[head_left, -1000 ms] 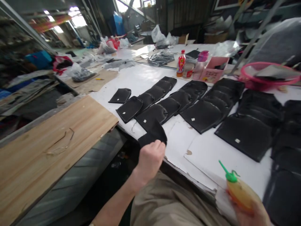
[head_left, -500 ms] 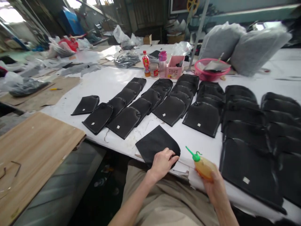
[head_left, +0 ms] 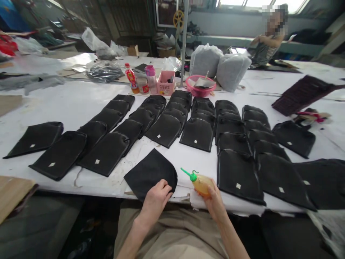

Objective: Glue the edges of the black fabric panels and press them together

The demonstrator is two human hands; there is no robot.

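Note:
A flat black fabric piece (head_left: 148, 171) lies at the front edge of the white-covered table (head_left: 199, 165). My left hand (head_left: 159, 196) pinches its curved right edge, thumb and fingers together. In my right hand (head_left: 212, 198) is a squeeze bottle (head_left: 202, 185) of amber liquid, with a green nozzle tilted up and left, just right of the piece and apart from it. Rows of overlapping black pieces (head_left: 238, 165) with small white labels spread behind and to both sides.
Behind the rows stand a red-capped bottle (head_left: 131, 78), a pink box (head_left: 165, 83), a pink basin (head_left: 201, 86) and wrapped grey bundles (head_left: 233, 70). A metal pole (head_left: 184, 43) rises there. A person (head_left: 269, 39) is at the back right. A wooden board (head_left: 13, 194) is at the left.
The view has swung to the right, bringing the person and more black pieces into sight. My left hand still grips the fabric edge, and my right hand still holds the bottle.

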